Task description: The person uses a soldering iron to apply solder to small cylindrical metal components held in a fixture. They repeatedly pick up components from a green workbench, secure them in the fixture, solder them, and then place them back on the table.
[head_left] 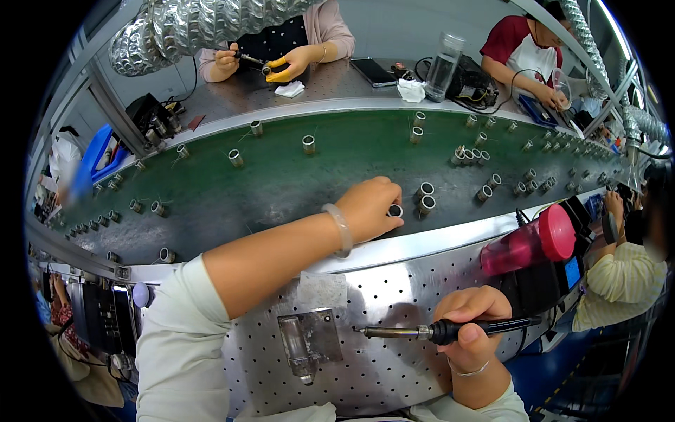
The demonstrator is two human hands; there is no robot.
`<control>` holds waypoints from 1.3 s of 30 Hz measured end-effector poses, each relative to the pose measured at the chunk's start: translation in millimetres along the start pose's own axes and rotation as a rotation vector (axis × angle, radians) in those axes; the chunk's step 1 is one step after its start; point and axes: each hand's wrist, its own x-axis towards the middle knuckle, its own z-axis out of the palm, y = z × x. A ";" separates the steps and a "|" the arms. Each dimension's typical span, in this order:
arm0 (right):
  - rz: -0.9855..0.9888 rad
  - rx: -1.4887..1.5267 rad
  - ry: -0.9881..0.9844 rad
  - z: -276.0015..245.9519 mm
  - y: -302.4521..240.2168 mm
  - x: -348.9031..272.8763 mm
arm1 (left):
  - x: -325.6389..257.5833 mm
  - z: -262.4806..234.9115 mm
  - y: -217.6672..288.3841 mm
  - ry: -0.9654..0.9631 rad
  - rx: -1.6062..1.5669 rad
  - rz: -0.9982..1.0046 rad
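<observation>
A: Factory line w/ a green conveyor belt [281, 176] running across, perforated steel worktop [394, 281] on the near side. What's on the belt?

B: Lots of small metal cylinders, some w/ thin wires. Left hand [369, 207] is reached over the belt's near edge, fingers curled round one small metal cylinder [395, 210]; two more cylinders [425, 197] sit just beside it.

A: Right hand?

B: Right hand [471, 323] is closed round the black grip of a soldering iron [436, 330], tip pointing left, held over the worktop's near part, well apart from the belt.

A: Step, you reckon?

B: Looks like the pick-up stage; soldering not begun. Next move prob. needs the cylinder lifted clear w/o knocking its neighbours, and brought by the small metal fixture [309, 344] near the iron's tip.
</observation>
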 end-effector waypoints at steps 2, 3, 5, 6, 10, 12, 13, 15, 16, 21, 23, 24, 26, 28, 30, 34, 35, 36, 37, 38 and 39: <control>0.039 0.084 0.001 -1.9 -1.9 -1.2 | -16.7 -8.6 -4.3 0.003 -0.042 -0.013; 0.049 0.086 0.000 -2.9 -3.0 -1.7 | -27.7 -20.1 0.7 -0.026 -0.089 -0.055; 0.066 0.107 -0.014 -1.2 -4.2 -1.7 | -57.8 -47.8 10.4 -0.031 -0.205 -0.144; 0.071 0.116 -0.023 0.3 -3.6 -1.3 | -76.0 -60.7 16.1 -0.009 -0.284 -0.190; 0.080 0.090 -0.021 1.7 -2.0 -0.9 | -134.2 -100.3 40.5 -0.041 -0.931 -0.467; 0.085 0.060 0.003 5.7 -0.2 -1.7 | -153.8 -99.3 37.4 -0.070 -1.147 -0.506; 0.102 0.066 0.001 7.8 1.8 -2.2 | -167.6 -99.3 36.6 -0.079 -1.188 -0.529; 0.120 -0.032 -0.015 12.9 2.4 -2.0 | -181.6 -93.4 33.0 -0.125 -1.263 -0.526; 0.112 -0.092 -0.042 15.6 4.9 -1.4 | -185.1 -89.5 30.3 -0.136 -1.272 -0.525; 0.146 -0.118 -0.060 22.4 12.1 -3.0 | -196.5 -66.5 19.8 -0.105 -1.567 -0.488; 0.144 -0.133 -0.061 21.0 15.0 -2.8 | -196.5 -68.8 27.7 -0.244 -1.585 -0.475; 0.156 -0.094 -0.063 18.7 15.7 -2.8 | -196.1 -71.9 33.3 -0.314 -1.592 -0.468; 0.180 -0.011 -0.067 13.9 16.8 -3.6 | -198.6 -72.4 43.0 -0.221 -1.694 -0.448; 0.192 0.024 -0.113 13.3 18.6 -3.5 | -201.9 -71.8 48.2 -0.109 -1.756 -0.424; 0.202 0.044 -0.160 11.8 22.0 -3.3 | -204.0 -67.8 50.2 -0.092 -1.720 -0.507; 0.223 0.042 -0.235 10.6 26.5 -2.9 | -206.8 -64.3 54.3 -0.047 -1.575 -0.556; 0.228 0.039 -0.246 10.4 27.4 -3.0 | -206.5 -64.6 56.5 -0.015 -1.560 -0.577; 0.221 0.037 -0.259 9.5 28.6 -3.3 | -206.3 -64.0 58.4 0.035 -1.539 -0.554; 0.212 0.037 -0.272 8.8 30.2 -3.4 | -206.1 -64.0 60.4 0.084 -1.514 -0.532; 0.203 0.037 -0.285 8.3 31.2 -3.7 | -206.0 -63.5 61.4 0.133 -1.488 -0.510; 0.205 0.035 -0.288 7.8 31.4 -3.9 | -206.2 -61.0 60.5 0.141 -1.481 -0.467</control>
